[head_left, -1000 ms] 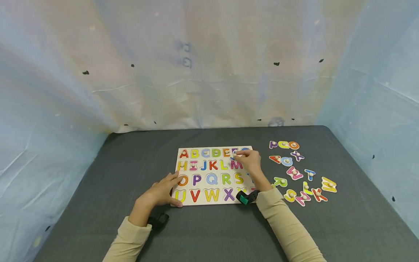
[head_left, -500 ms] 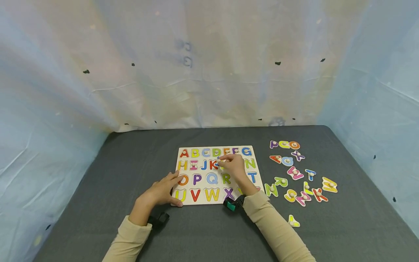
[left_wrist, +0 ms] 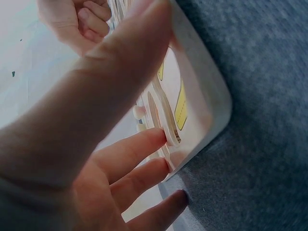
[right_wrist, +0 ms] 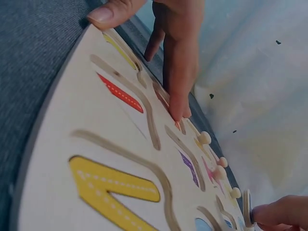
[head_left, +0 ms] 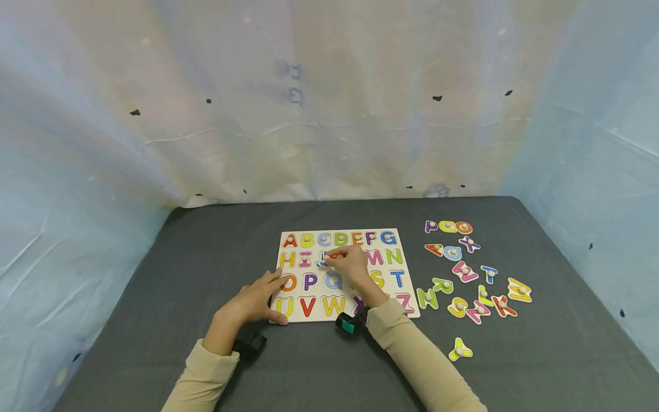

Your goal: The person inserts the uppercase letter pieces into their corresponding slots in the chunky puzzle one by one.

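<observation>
My right hand point(head_left: 352, 266) pinches a blue letter J puzzle piece point(head_left: 322, 261) over the J recess, in the second row of the wooden alphabet board point(head_left: 315, 292). In the right wrist view the piece point(right_wrist: 247, 208) stands on edge at my fingertips, close over the board. My left hand point(head_left: 254, 298) rests on the board's left side, thumb at the near corner and fingers spread along the edge. The left wrist view shows the thumb point(left_wrist: 110, 72) stretched across the board's corner. Knobbed pieces sit in the A to F, H and I recesses.
Several loose knobbed letters lie right of the board, including a green N point(head_left: 427, 298), a red K point(head_left: 503, 306) and a blue T point(head_left: 489, 273). A yellow Y point(head_left: 460, 349) lies nearer the front. Pale sheeting point(head_left: 329, 143) hangs behind the grey table point(head_left: 206, 240).
My right hand has moved left across the board with the J, from near F and M to the J recess. The N and Y at the right came into view. My left hand has stayed put.
</observation>
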Demonstrator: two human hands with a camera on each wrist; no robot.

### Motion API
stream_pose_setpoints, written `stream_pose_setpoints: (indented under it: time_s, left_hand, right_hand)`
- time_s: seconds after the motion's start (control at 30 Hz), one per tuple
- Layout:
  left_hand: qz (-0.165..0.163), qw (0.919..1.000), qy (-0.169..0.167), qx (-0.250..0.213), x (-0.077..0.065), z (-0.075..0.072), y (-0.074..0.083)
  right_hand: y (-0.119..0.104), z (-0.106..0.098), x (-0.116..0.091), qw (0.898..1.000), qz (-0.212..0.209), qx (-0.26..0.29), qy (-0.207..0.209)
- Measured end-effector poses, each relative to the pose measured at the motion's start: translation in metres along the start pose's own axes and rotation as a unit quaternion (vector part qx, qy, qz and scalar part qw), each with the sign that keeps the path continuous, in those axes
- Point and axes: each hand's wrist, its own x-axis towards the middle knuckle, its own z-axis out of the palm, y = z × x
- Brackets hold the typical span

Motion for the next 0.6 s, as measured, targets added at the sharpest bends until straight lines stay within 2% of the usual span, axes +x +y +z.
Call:
stream_pose_setpoints:
  time_s: [0.17,0.3,0.43,0.6]
  left_hand:
    - [-0.002,1.0,0.0,-0.002,0.0,0.0,-0.001]
    - [-0.001,1.0,0.0,-0.003,0.0,0.0,-0.001]
    - [0.0,1.0,0.0,-0.003,0.0,0.001,-0.001]
    - [0.0,1.0,0.0,-0.003,0.0,0.0,-0.001]
  right_hand:
    - [-0.001,0.007,0.001,1.0,-0.003,0.0,0.001]
    - [-0.002,0.01,0.002,1.0,0.011,0.001,0.004]
    - [-0.003,0.012,0.002,1.0,0.024,-0.011,0.014]
    - [-0.004,0.014,0.003,0.999,0.021,-0.033,0.018]
